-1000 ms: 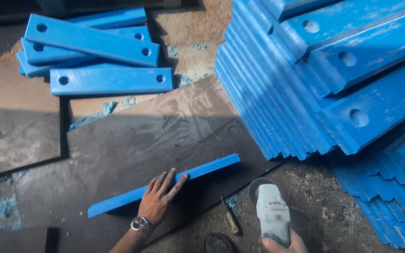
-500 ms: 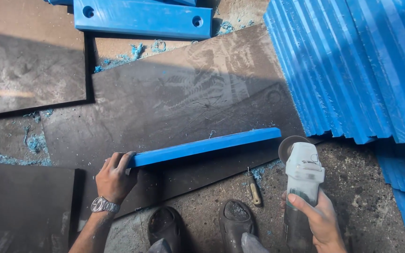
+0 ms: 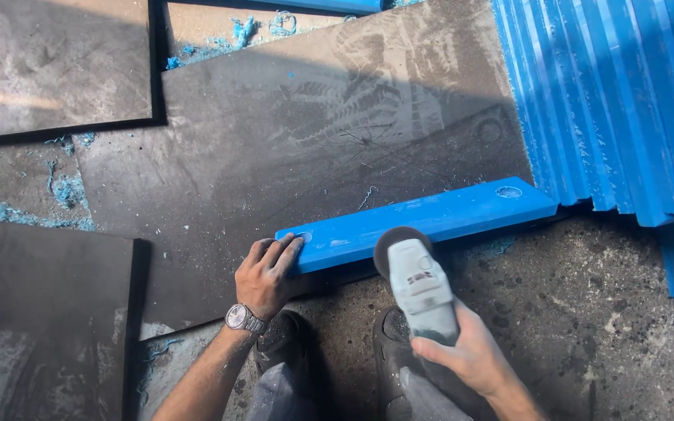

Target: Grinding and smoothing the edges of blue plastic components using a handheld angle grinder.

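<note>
The blue plastic bar (image 3: pixel 419 222) lay flat on the dark rubber sheet (image 3: pixel 313 117), its long axis running from lower left to upper right, with a hole near each end. The left hand (image 3: pixel 265 273) pressed down on the bar's left end, fingers curled over the near edge. The right hand (image 3: pixel 470 355) was closed around the angle grinder (image 3: pixel 419 284), whose disc met the bar's near edge about mid-length, closer to the left hand than to the stacked blue bars (image 3: pixel 618 101).
</note>
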